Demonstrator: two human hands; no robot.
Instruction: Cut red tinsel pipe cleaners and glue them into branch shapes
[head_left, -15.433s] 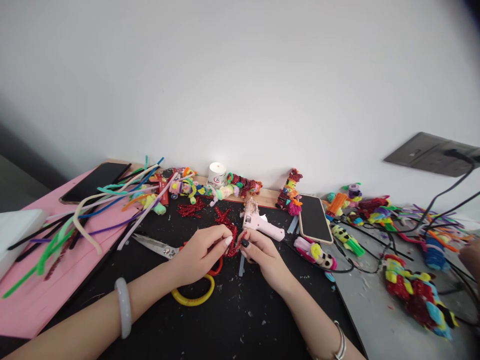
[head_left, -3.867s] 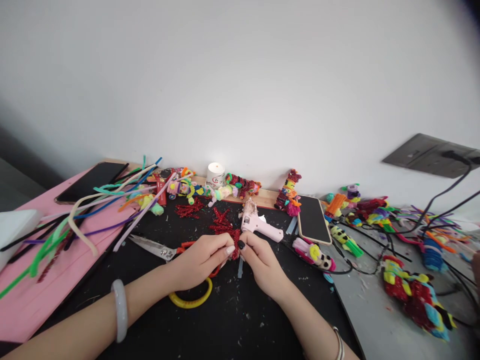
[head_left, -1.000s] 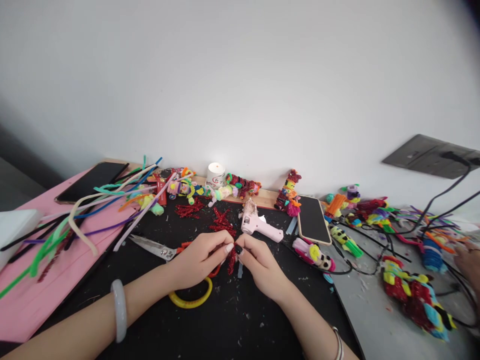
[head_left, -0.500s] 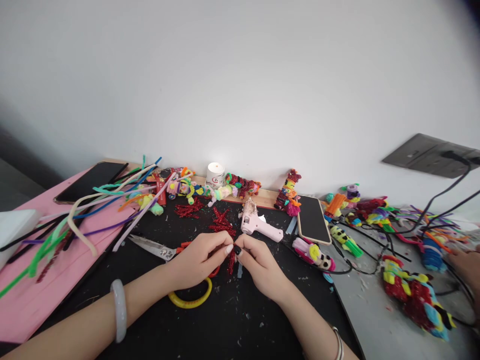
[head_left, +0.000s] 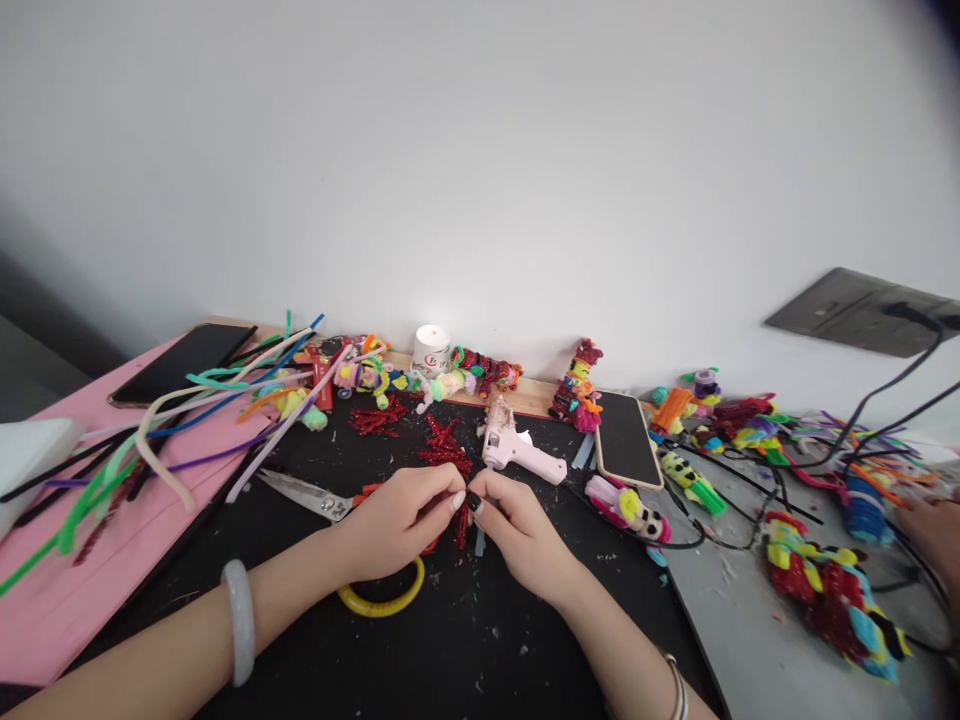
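My left hand [head_left: 394,522] and my right hand [head_left: 521,535] meet over the black mat [head_left: 420,640], fingertips pinched together on a short red glitter pipe cleaner piece [head_left: 463,524] that hangs down between them. More red glitter pieces [head_left: 442,448] lie on the mat just behind my hands. A pink glue gun [head_left: 519,454] rests a little beyond my right hand. Scissors [head_left: 307,492] with orange and yellow handles lie under and left of my left hand.
A bundle of coloured pipe cleaners [head_left: 172,425] lies on a pink sheet [head_left: 82,590] at left, by a dark phone [head_left: 180,362]. Small pipe cleaner figures [head_left: 577,385] and a candle [head_left: 432,350] line the wall. Another phone [head_left: 626,436], cables and another person's hand [head_left: 934,525] are at right.
Both hands have stayed pinched on the red piece; over several seconds it went from a longer curved strand to a short piece hanging down. The hand at the right edge shifted slightly.
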